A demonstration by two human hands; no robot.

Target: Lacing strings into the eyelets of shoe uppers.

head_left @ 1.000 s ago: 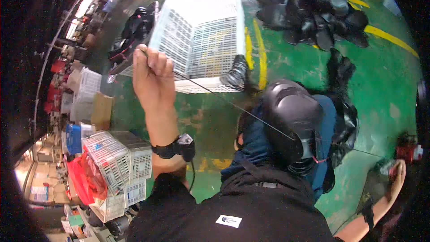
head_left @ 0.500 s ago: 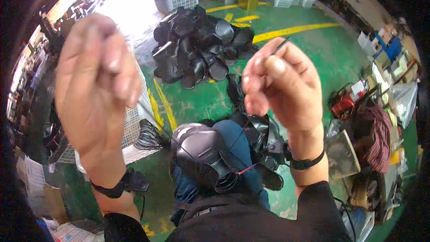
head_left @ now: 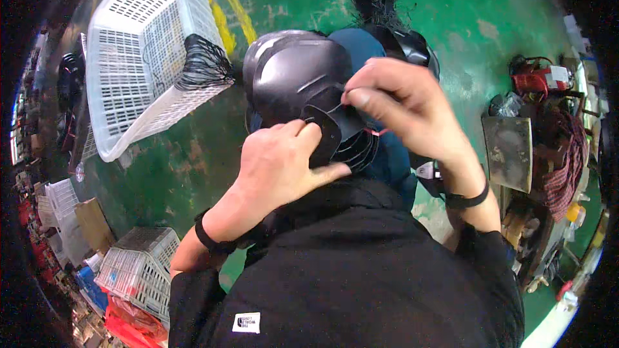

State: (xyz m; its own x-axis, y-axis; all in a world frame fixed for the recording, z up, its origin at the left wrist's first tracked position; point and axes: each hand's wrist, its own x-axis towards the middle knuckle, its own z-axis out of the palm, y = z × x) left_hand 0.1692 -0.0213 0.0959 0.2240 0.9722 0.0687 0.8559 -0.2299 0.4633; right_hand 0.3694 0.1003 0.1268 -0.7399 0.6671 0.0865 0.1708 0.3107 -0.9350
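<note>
pad (head_left: pixel 295 74) on the lap, 12 o'clock of centre. left hand (head_left: pixel 274 160): fingers curled on its near edge, thumb stuck out; can't tell if it's clamping. right hand (head_left: pixel 412 113): thumb and forefinger pinching cord (head_left: pixel 336 108) at the pad's 4 o'clock side. basket (head_left: pixel 145 0) at 10 o'clock, cord bundle (head_left: pixel 203 64) over its rim.

probably a workshop: yellow-lined green floor (head_left: pixel 477 32), plastic crates (head_left: pixel 196 0).
</note>
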